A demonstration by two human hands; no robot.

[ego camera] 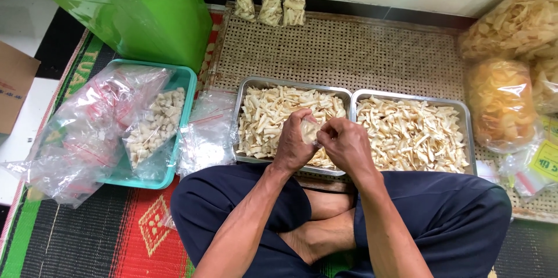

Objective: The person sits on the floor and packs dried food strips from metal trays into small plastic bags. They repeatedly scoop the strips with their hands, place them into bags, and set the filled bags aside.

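Small clear bag [310,131] of pale chips sits pinched between both hands, above the near edge of the left metal tray [244,89]. Left hand [294,141] grip clamped on the bag from the left; right hand [344,143] grip clamped on its right side. Both trays, left and right tray [465,116], are full of chips and sit on a woven mat [349,51]. Three filled bags [271,6] lean at the mat's far edge. Teal basket [187,89] with plastic bags sits off the mat's left edge.
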